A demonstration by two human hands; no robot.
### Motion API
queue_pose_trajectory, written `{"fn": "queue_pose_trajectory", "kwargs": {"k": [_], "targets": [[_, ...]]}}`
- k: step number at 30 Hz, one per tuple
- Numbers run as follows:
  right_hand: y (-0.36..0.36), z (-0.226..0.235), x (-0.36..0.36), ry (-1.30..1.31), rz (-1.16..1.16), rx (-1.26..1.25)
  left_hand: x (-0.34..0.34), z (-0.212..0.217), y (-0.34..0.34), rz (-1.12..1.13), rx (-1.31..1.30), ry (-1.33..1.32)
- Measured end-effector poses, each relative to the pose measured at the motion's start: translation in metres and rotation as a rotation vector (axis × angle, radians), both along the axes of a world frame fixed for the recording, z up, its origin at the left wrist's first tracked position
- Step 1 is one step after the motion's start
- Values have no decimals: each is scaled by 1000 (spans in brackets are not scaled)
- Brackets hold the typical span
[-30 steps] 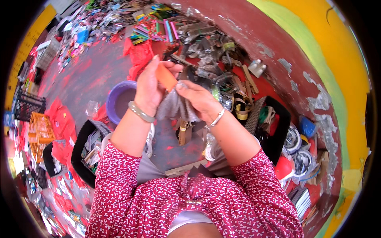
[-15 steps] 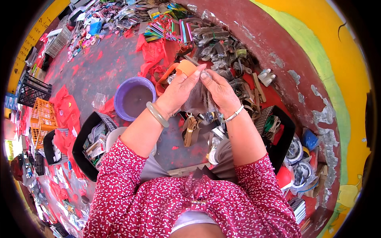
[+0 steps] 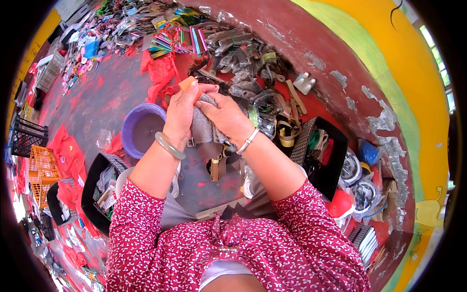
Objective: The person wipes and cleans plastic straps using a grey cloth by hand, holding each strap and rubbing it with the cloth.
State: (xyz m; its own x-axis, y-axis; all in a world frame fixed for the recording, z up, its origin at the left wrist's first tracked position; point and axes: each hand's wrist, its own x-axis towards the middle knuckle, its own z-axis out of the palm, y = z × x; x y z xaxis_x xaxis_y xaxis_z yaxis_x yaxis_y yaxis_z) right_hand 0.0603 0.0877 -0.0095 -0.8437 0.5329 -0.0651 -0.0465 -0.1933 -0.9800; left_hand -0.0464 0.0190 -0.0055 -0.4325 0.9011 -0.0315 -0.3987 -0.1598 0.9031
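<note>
1. The left hand clenches an orange block against a grey knitted strap.
2. The right hand pinches the strap's top, raised above the purple basin.
3. The work looks midway, with loose straps piled beyond.

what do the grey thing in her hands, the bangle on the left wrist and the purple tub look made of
Grey piece: seems a woven or knitted fabric, matte with a ribbed texture, bending between both hands. Bangle: pale green, smooth and glossy, possibly jade or glass. Purple tub: looks like moulded plastic, uniform colour with a slight sheen on the rim.
</note>
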Motion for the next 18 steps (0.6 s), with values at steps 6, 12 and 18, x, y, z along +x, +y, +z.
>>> {"fn": "queue_pose_trajectory", "kwargs": {"k": [6, 12, 18], "targets": [[-5, 8, 15, 61, 15, -342, 8, 10, 5, 33, 19, 55], [-7, -3, -7, 123, -35, -509, -3, -5, -1, -22, -46, -1], [8, 11, 1, 148, 44, -441, 6, 7, 8, -81, -12, 6]]}}
